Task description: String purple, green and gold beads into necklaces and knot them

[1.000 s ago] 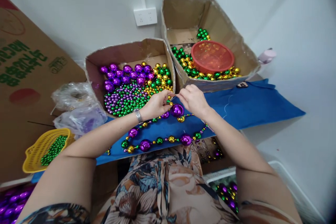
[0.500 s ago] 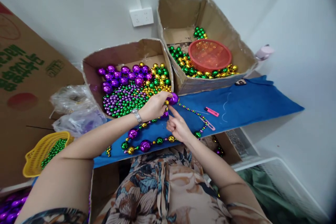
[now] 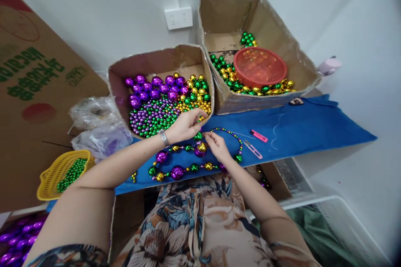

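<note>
A necklace of purple, green and gold beads lies in a loop on the blue cloth, with a large purple bead (image 3: pixel 177 172) at its near side and small beads (image 3: pixel 230 132) along its right side. My left hand (image 3: pixel 184 126), with a watch on the wrist, is closed at the near right edge of the left bead box; what its fingers pinch is hidden. My right hand (image 3: pixel 218 147) pinches the strand just right of a green bead (image 3: pixel 198 135). A gold bead (image 3: pixel 202 147) lies below that, between the hands.
Loose beads fill part of the left cardboard box (image 3: pixel 163 55). The right box (image 3: pixel 266 102) holds beads and a red bowl (image 3: pixel 260 66). Pink thread snips (image 3: pixel 253 149), a pink lighter (image 3: pixel 258 135) and thread (image 3: pixel 275 131) lie right. A yellow basket (image 3: pixel 46 181) stands left.
My hands have moved apart slightly. The large purple bead that stood up at my left fingertips is now mostly hidden below them. My right fingers have closed from a pointing pose into a pinch.
</note>
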Available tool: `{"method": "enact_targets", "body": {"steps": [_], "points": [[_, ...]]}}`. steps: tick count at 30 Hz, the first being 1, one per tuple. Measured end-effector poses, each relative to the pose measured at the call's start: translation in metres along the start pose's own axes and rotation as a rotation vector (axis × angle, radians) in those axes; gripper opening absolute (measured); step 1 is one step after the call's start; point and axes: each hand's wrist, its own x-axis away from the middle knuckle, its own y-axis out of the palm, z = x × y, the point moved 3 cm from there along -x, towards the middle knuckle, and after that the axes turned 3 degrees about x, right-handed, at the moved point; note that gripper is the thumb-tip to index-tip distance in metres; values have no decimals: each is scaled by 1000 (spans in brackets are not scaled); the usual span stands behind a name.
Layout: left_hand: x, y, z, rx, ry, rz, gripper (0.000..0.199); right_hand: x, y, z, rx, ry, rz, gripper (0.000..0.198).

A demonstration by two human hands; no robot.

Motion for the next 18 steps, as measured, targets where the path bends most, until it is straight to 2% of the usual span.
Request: {"method": "enact_targets", "body": {"steps": [4, 7, 9, 13, 16, 18], "points": [[2, 2, 7, 1, 37, -32, 24, -6, 12, 15, -247, 94, -228, 62], [5, -2, 11, 48, 38, -15, 21, -10, 11, 9, -190, 19, -323, 69], [8, -8, 8, 95, -15, 24, 21, -17, 0, -1, 52, -119, -260, 60], [11, -13, -14, 206, -173, 88, 21, -38, -27, -24, 678, -512, 39, 42], [8, -8, -27, 192, -218, 28, 21, -51, -37, -37, 992, -748, 170, 40], [4, -2, -30, 131, -204, -52, 23, -56, -39, -44, 1091, -820, 188, 43]]}}
